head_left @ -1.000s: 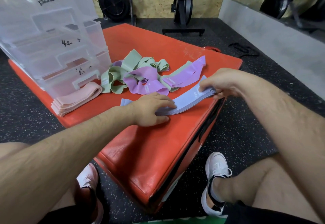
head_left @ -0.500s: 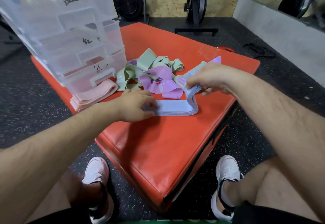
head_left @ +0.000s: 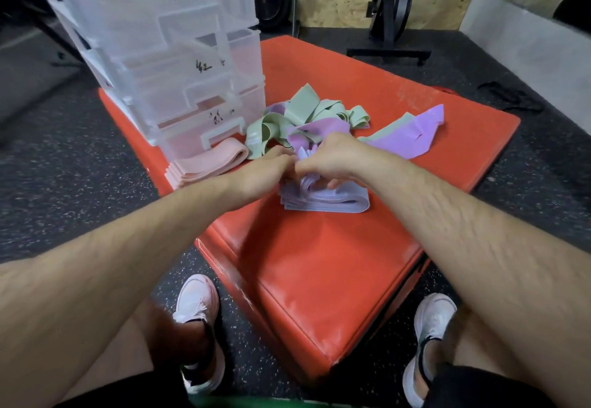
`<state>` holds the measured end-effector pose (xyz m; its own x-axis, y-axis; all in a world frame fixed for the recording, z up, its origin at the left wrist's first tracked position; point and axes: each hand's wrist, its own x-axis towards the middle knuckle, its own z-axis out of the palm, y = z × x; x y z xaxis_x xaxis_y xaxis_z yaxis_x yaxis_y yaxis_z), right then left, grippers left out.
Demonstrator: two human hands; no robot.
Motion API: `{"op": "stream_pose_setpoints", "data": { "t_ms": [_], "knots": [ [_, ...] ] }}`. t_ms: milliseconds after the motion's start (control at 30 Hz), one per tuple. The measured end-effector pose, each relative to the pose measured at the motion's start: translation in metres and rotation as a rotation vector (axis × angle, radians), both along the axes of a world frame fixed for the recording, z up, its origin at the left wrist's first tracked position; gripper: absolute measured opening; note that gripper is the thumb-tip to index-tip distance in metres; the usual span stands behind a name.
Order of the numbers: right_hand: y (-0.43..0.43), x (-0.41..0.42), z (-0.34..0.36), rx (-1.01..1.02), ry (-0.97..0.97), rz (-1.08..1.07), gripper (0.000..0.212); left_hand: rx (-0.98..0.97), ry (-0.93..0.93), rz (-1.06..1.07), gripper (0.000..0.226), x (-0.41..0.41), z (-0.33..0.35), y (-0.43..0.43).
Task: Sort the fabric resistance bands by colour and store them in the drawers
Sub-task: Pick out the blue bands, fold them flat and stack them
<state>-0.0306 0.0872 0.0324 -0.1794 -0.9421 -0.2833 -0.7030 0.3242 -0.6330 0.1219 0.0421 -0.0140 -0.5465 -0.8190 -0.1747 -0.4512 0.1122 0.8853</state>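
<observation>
A stack of light blue bands (head_left: 329,201) lies folded double on the red padded box (head_left: 319,279). My right hand (head_left: 335,161) grips the folded-over ends on top of the stack. My left hand (head_left: 265,172) meets it from the left and holds the same ends, its fingertips hidden. Behind the hands lies a loose pile of green bands (head_left: 307,110) and purple bands (head_left: 415,139). A folded stack of pink bands (head_left: 208,164) rests in front of the clear plastic drawer unit (head_left: 179,65) at the back left.
The drawer unit has three labelled drawers, all pushed in. The red box sits on dark speckled gym flooring. My two white shoes (head_left: 198,318) are on the floor before the box. A black exercise machine stand (head_left: 390,17) is behind.
My right hand has folded the far end of the blue bands leftward over onto the near end. Both hands now meet at the stack's left side. The camera has moved closer.
</observation>
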Motion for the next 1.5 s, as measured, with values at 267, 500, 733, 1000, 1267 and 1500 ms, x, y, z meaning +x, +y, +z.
{"op": "stream_pose_setpoints", "data": {
  "t_ms": [267,500,733,1000,1267,1500],
  "knots": [
    [0.000,-0.014,0.003,0.097,-0.138,0.135,0.028,-0.444,-0.040,0.002,0.011,0.002,0.001,-0.007],
    [0.012,-0.050,0.004,-0.034,0.398,0.062,0.012,-0.622,-0.273,-0.199,0.022,0.006,-0.014,-0.003],
    [0.026,-0.058,-0.021,0.153,-0.080,-0.129,0.028,-0.532,-0.321,-0.142,0.018,0.003,-0.008,-0.001],
    [0.024,-0.061,-0.007,-0.087,-0.179,0.011,0.025,-0.226,-0.104,-0.200,0.073,-0.005,0.007,-0.008],
    [0.006,-0.057,0.027,-0.272,-0.325,0.163,0.031,-0.036,0.032,-0.221,0.044,0.001,0.032,-0.015],
    [-0.057,-0.041,0.005,-0.422,-0.077,0.166,0.022,0.009,0.230,0.136,0.017,0.033,0.051,-0.028]
  ]
}}
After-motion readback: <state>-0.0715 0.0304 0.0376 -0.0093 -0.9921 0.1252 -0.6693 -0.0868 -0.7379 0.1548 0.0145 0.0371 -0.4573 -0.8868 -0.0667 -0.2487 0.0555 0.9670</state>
